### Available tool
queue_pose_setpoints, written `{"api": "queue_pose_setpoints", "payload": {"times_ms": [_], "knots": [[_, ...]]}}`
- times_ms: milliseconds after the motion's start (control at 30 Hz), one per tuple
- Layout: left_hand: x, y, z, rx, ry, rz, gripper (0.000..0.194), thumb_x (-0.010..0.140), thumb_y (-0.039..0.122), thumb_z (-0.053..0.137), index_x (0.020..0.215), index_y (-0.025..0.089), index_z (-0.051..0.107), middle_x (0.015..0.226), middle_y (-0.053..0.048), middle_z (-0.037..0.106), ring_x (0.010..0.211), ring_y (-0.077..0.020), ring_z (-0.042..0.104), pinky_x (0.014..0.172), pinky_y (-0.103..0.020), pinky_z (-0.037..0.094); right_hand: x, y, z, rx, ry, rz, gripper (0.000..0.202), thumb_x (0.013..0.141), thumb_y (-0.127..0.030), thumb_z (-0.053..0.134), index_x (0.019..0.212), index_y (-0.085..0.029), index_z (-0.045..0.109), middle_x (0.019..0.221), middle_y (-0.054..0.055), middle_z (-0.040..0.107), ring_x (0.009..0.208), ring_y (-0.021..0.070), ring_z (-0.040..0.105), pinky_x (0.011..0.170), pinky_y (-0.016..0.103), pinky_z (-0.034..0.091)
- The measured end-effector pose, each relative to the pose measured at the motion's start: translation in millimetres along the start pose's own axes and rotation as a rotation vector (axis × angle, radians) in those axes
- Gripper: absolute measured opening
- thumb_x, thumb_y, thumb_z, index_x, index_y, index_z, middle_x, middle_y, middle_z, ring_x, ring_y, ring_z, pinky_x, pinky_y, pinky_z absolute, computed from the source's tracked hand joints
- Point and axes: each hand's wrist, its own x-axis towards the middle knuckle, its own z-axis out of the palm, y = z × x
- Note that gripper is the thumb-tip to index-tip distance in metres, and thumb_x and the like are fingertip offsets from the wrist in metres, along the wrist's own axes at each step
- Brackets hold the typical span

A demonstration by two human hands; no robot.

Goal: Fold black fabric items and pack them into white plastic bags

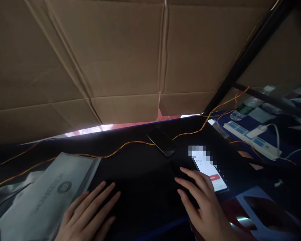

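Observation:
My left hand point(90, 212) is low in the view with its fingers stretched out over the dark tabletop point(140, 187), holding nothing. It lies beside a pale grey printed bag point(52, 190) and overlaps its right edge. On the other side, my right hand point(199, 197) has its fingers apart and is also without anything in it. Just beyond it lies a phone with a lit screen point(210, 170), partly covered by the hand. Farther back, a second phone with a dark screen point(162, 141) rests on a twisted red and yellow cable point(130, 142).
Cardboard panels point(125, 60) stand behind the table's far edge. To the right are a white power strip point(253, 139) with a plugged-in charger, a clear plastic bottle point(251, 103) and a dark slanted frame bar point(245, 57). A dark red and pale packet point(256, 211) lies at lower right.

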Motion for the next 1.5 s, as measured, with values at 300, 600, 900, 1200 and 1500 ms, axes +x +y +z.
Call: {"api": "queue_pose_setpoints", "payload": {"times_ms": [300,600,900,1200,1500], "knots": [[-5,-7,7.3,0.138,-0.073,0.13,0.064,0.11,0.041,0.054,0.171,0.026,0.043,0.171,-0.005,0.053,0.161,-0.0327,0.046,0.136,-0.055,0.03,-30,10,13,-0.086,0.055,0.026,0.038,0.11,-0.03,0.058,0.147,-0.037,0.065,0.155,0.005,0.065,0.131,0.0309,0.067,0.101,0.052,0.062],[48,46,7.3,0.028,-0.035,0.2,0.06,0.115,0.04,0.05,0.172,0.024,0.039,0.166,-0.004,0.058,0.151,-0.0275,0.059,0.123,-0.046,0.053,-38,9,21,-0.112,0.179,0.374,0.048,0.108,-0.07,0.054,0.107,-0.025,0.071,0.105,0.011,0.077,0.095,0.0329,0.079,0.073,0.047,0.068],[53,56,27.4,-0.026,-0.036,0.214,0.063,0.114,0.036,0.051,0.173,0.022,0.037,0.165,-0.007,0.059,0.152,-0.0288,0.058,0.116,-0.046,0.06,25,-78,23,0.135,0.276,-0.01,0.008,0.108,-0.024,0.06,0.113,-0.025,0.066,0.122,0.008,0.082,0.111,0.0231,0.081,0.091,0.033,0.066],[-6,-12,-2.9,-0.067,0.037,0.005,0.053,0.109,0.033,0.057,0.162,0.037,0.057,0.16,0.0,0.066,0.139,-0.0275,0.071,0.121,-0.047,0.056,14,-89,68,0.231,-0.135,-0.262,0.039,0.105,-0.053,0.073,0.131,-0.024,0.073,0.133,0.001,0.082,0.127,0.0278,0.075,0.108,0.04,0.063],[15,17,19.3,0.13,0.025,0.097,0.061,0.113,0.044,0.048,0.17,0.024,0.044,0.167,-0.008,0.058,0.145,-0.0334,0.065,0.104,-0.049,0.067,10,-51,52,0.035,0.129,0.227,0.038,0.108,-0.056,0.063,0.131,-0.026,0.064,0.117,0.012,0.074,0.103,0.0349,0.075,0.082,0.053,0.066]]}}
